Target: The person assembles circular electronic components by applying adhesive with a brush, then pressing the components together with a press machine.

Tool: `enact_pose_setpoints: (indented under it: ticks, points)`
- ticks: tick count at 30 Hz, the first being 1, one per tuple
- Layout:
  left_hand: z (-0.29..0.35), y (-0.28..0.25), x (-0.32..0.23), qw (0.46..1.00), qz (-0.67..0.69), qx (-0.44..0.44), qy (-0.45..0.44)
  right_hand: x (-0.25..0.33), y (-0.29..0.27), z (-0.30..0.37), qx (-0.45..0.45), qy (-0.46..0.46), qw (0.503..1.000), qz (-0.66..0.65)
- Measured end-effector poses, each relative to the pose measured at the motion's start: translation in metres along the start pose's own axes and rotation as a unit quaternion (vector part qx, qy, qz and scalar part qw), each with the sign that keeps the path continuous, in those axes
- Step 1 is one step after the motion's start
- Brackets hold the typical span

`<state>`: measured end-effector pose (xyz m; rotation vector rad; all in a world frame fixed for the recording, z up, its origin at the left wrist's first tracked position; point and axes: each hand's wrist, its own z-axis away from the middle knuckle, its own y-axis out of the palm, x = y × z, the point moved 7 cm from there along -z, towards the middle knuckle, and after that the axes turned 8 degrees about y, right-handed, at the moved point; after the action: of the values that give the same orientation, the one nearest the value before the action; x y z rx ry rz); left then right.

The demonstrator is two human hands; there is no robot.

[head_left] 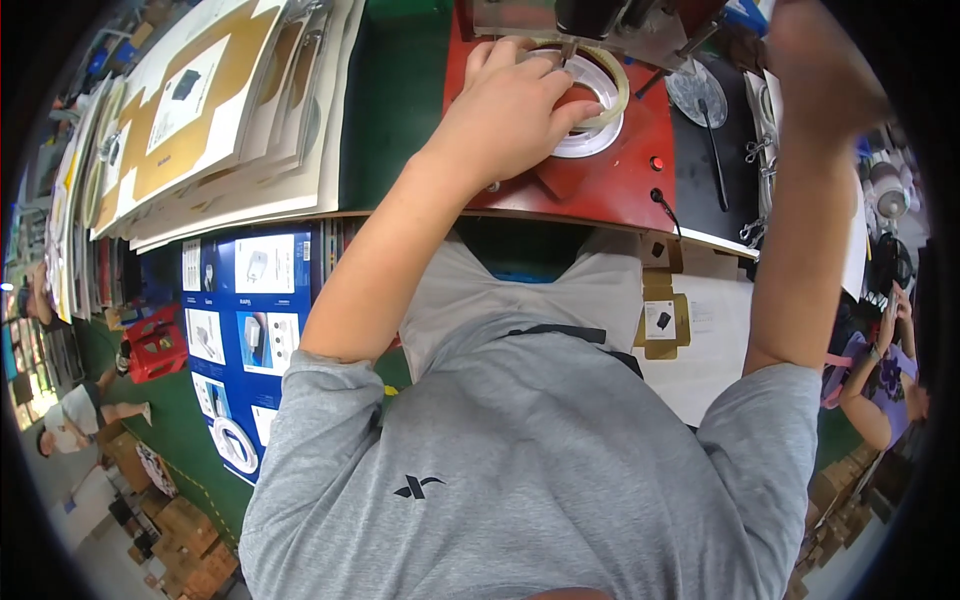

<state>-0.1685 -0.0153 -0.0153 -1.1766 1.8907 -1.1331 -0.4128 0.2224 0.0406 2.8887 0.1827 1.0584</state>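
On the red machine base [630, 160], my left hand [515, 105] lies over a pale translucent ring [624, 85] that looks like a roll of tape. Its fingers curl at the ring's far left, and the thumb reaches across to the near side; the hand appears to grip the ring. Under it shows a white ring [590, 146], round a dark red centre. A metal rod of the machine [568, 50] comes down at the ring's far edge. My right hand [825, 70] is raised at the far right, smeared by motion, so its fingers cannot be made out.
Stacks of printed card sheets [190, 90] stand at the left. A blue printed sheet [250, 310] hangs below the table edge. Right of the base are a round clear dish [695, 90], a black stick [718, 160] and clipped sheets [765, 150]. Another person [885, 390] is at the far right.
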Motion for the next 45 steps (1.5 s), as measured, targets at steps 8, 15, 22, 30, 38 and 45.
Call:
enact_pose_setpoints:
  ticks: [8, 15, 22, 30, 38, 45]
  points:
    - [0.002, -0.017, -0.027, 0.977, 0.162, -0.117, 0.071, 0.226, -0.001, 0.067, -0.057, -0.11, 0.983, 0.137]
    - [0.097, 0.01, 0.045, 0.876, 0.361, -0.202, -0.248, 0.207, 0.004, 0.173, 0.085, 0.093, 0.921, 0.368]
    - [0.116, 0.039, 0.042, 0.835, 0.434, -0.215, -0.261, 0.167, 0.003, 0.241, 0.323, 0.152, 0.711, 0.606]
    - [0.113, 0.034, 0.041, 0.854, 0.402, -0.193, -0.269, 0.167, 0.004, 0.235, 0.336, 0.167, 0.724, 0.579]
    - [0.11, 0.03, 0.04, 0.867, 0.385, -0.191, -0.253, 0.171, 0.005, 0.21, 0.272, 0.186, 0.775, 0.539]
    - [0.113, 0.03, 0.041, 0.875, 0.367, -0.196, -0.248, 0.174, 0.028, 0.195, 0.236, 0.169, 0.838, 0.462]
